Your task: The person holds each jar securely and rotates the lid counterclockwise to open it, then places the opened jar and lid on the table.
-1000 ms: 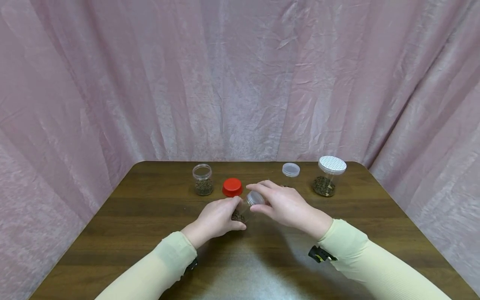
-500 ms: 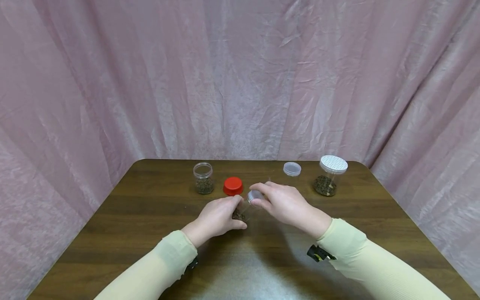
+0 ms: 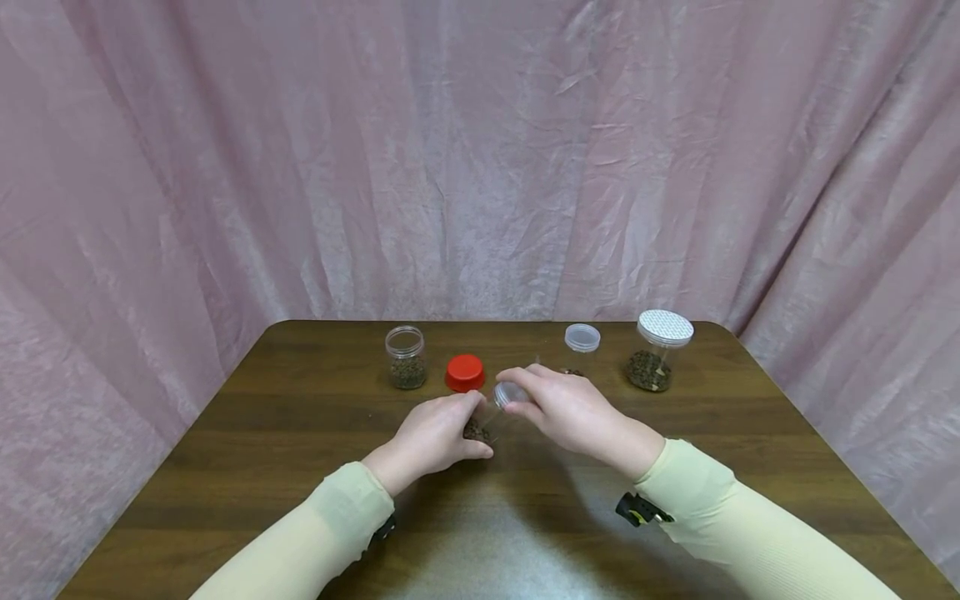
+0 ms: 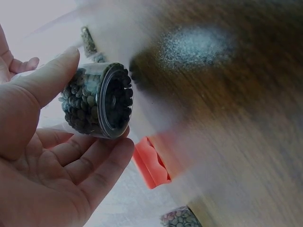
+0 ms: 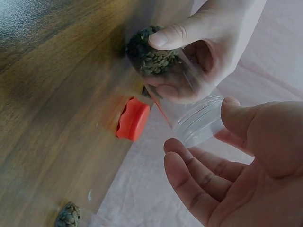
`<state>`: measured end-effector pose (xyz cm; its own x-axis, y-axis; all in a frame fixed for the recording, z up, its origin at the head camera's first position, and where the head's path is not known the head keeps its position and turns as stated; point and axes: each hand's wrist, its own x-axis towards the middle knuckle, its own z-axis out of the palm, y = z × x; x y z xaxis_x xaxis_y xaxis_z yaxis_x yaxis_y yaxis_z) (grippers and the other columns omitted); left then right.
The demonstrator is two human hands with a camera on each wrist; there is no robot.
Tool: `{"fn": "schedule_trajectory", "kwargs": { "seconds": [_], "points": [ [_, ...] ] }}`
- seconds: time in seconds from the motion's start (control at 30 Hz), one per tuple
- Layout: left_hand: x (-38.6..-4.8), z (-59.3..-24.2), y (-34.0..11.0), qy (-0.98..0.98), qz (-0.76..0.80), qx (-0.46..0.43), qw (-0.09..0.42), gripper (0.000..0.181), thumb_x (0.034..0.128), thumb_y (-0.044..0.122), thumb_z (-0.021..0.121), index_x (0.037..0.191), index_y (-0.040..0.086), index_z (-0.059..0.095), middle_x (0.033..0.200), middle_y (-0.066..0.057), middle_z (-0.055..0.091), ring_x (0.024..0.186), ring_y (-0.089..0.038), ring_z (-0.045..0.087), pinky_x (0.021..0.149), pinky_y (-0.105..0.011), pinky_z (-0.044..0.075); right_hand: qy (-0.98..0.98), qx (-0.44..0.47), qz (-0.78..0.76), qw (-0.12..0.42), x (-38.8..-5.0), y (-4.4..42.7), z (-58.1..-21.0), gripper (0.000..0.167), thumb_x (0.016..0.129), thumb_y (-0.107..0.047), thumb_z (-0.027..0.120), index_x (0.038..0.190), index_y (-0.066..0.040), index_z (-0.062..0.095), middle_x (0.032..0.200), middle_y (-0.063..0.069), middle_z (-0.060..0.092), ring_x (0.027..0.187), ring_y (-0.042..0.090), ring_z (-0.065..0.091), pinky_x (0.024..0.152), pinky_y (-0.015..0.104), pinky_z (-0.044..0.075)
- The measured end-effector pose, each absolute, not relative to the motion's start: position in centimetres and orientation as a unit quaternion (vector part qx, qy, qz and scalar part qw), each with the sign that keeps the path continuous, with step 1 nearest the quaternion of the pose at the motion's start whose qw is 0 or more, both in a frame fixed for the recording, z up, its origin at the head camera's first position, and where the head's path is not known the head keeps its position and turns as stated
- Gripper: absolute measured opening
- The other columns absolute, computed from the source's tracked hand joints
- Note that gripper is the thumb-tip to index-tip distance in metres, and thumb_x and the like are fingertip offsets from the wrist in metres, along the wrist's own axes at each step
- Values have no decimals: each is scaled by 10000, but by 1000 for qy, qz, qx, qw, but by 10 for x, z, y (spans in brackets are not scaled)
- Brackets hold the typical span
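Leaning right at the centre of my head feed, clear jar (image 3: 489, 419) of dark granules (image 5: 156, 61), left hand (image 3: 435, 431) curled round its lower half, right hand (image 3: 567, 408) pinching its translucent lid (image 3: 510, 395), red scalloped cap (image 3: 465, 374) nearby, upper left.

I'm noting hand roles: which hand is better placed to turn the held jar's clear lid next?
Right, I'd judge: the right hand holds the clear lid, while the left hand grips the jar nearer its base, seemingly well placed to steady it.
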<state>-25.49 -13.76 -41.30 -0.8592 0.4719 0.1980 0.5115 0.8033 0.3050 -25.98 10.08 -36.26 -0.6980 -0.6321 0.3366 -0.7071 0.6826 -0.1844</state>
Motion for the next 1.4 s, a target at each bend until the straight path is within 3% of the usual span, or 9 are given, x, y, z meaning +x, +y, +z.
{"fn": "schedule_trajectory", "kwargs": {
  "seconds": [0.67,0.87,1.1,1.3,1.4],
  "points": [
    [-258,-412,-139,-950,-172,-256,54,492,845,322,992,1178,150,673,944,84,642,824,-127,604,764,-393,541,-907,366,172,118,-260,106,-368,400,1062,-265,770,1431,-143,672,1218,51,735,1028,229,749,820,493,613],
    [-247,-410,-142,-943,-158,-284,66,502,848,349,987,1183,147,673,945,78,681,793,-115,630,717,-380,545,-886,397,213,111,-256,112,-365,467,1013,-283,832,1438,-163,680,1113,-24,729,866,126,671,765,382,568],
    [-244,-410,-147,-941,-162,-281,94,543,836,337,994,1226,114,688,1082,19,771,892,-196,745,763,-433,598,-879,428,170,119,-256,102,-349,446,993,-253,850,1409,-154,724,1288,10,748,1056,187,754,863,450,608],
    [-249,-413,-145,-945,-176,-269,59,552,843,343,990,1245,118,687,1098,10,767,886,-223,746,785,-445,597,-882,427,177,90,-257,103,-348,486,969,-163,875,1427,-187,712,1376,-19,713,1097,192,749,881,476,610],
    [-249,-414,-145,-946,-179,-266,51,546,841,338,992,1239,120,689,1088,12,761,887,-219,740,792,-444,595,-888,417,180,73,-257,101,-348,513,969,-223,884,1446,-205,698,1401,-31,682,1052,176,744,876,493,601]
  ]
}}
